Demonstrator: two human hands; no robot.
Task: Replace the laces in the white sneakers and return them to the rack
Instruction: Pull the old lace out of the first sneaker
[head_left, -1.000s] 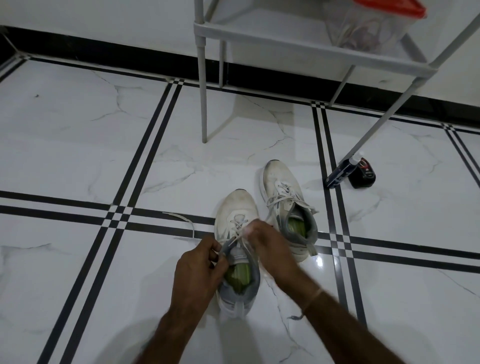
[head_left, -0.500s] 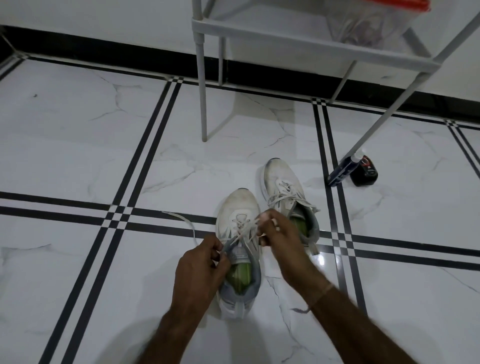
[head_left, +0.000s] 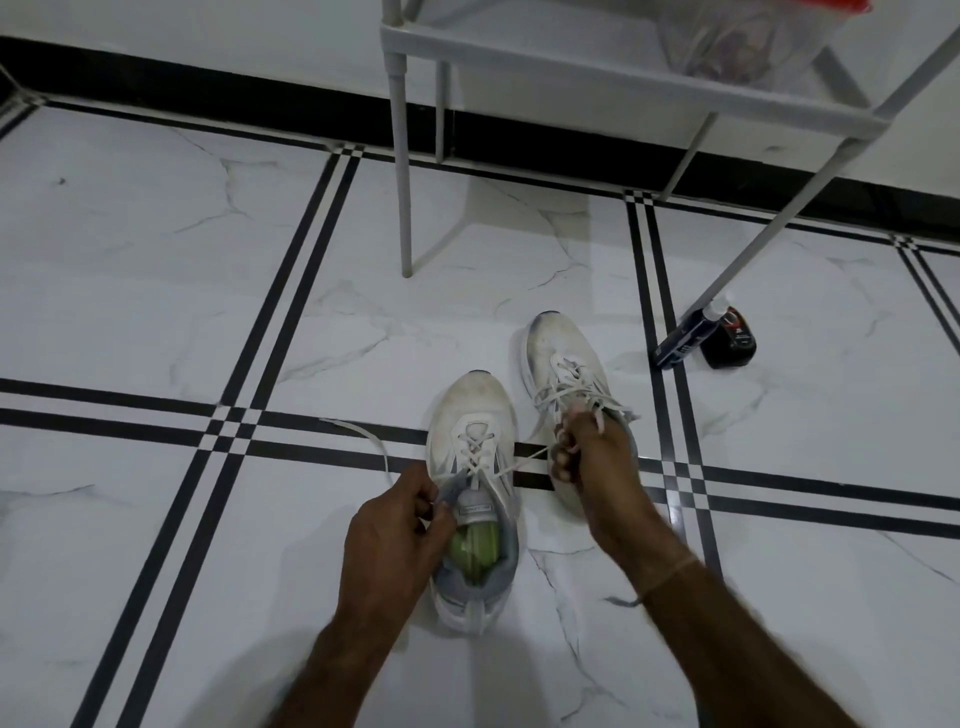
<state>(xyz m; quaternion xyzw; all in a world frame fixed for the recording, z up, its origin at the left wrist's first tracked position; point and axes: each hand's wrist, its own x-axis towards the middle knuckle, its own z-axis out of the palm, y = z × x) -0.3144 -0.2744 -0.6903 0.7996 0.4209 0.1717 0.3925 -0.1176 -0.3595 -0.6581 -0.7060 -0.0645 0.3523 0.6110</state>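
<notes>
Two sneakers on floor (head_left: 208, 312): near sneaker (head_left: 470, 431), far sneaker (head_left: 558, 348). Left grip (head_left: 395, 525) clasps near collar, steadying; right grip (head_left: 587, 457) pinches lace (head_left: 524, 462) taut, likely snugging crossings.

White marble-look floor (head_left: 156, 291) tiles are crossed by black double stripes (head_left: 280, 312), and a black baseboard (head_left: 208, 73) runs under a pale wall (head_left: 156, 21). At the right a dark blue bottle (head_left: 680, 345) with a white cap lies tilted, just beside a small black jar (head_left: 730, 345). A clear container (head_left: 737, 47) with a red lid (head_left: 810, 4) sits at the top edge.
</notes>
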